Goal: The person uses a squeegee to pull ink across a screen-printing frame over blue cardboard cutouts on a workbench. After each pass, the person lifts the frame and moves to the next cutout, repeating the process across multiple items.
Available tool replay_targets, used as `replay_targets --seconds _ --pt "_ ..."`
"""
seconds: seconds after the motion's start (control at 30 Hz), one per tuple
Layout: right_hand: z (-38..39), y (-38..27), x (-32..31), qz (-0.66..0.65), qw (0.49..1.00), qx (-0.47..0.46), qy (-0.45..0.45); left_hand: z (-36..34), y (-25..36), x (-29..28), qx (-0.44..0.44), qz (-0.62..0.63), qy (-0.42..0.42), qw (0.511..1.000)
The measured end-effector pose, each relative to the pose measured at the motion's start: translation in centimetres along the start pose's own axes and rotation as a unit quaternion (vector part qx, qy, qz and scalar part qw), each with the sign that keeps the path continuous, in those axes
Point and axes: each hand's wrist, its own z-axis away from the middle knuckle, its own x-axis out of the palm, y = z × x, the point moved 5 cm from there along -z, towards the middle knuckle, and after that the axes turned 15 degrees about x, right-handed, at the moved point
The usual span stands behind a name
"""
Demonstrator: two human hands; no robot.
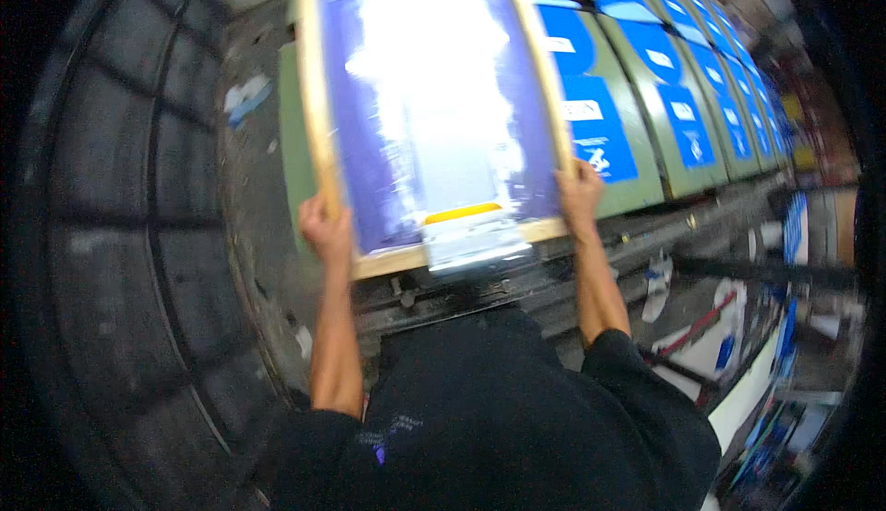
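A wooden screen-printing frame [317, 96] with purple mesh [365, 188] is held out in front of me by its two long sides. White ink [434, 59] is smeared over the middle of the mesh. My left hand [328, 229] is closed around the near part of the left rail. On the opposite rail, my right hand [580, 199] grips at about the same height. A squeegee [475, 243] with a yellow edge lies across the near rail, between my hands. Beneath the frame, a green panel [293, 132] shows at the left; most of it is hidden.
Several green panels with blue prints [683, 123] stretch away to the right along the bench. A crumpled blue-and-white scrap [247, 97] lies left of the frame. Dark gridded panes [111, 188] line the far left. Shelving with mixed items [729, 326] stands at the lower right.
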Motion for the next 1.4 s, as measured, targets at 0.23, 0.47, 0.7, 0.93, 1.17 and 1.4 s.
replay_targets --seconds 0.23,0.47,0.7,0.93,1.17,1.4 --pt "3.4 -2.5 4.5 0.021 0.999 0.009 0.046 -0.7 -7.2 -3.7 0.036 -0.038 0.009 0.999" --pt "5.5 -1.7 4.7 0.066 0.996 0.033 0.041 0.7 -8.1 -3.3 0.017 -0.007 -0.009 1.0" --pt "6.1 -0.7 4.4 0.081 0.995 0.042 0.028 1.6 -8.2 -3.3 0.013 -0.008 -0.049 0.999" --pt "5.0 1.0 4.4 0.099 0.993 0.057 0.011 1.8 -8.1 -1.8 -0.038 -0.015 -0.108 0.993" --pt "3.4 0.6 4.3 0.094 0.988 0.116 -0.035 0.6 -8.0 -1.1 -0.028 -0.035 -0.134 0.99" --pt "1.2 0.2 4.4 0.092 0.991 0.086 -0.037 -1.4 -7.5 0.0 -0.065 -0.086 -0.213 0.971"
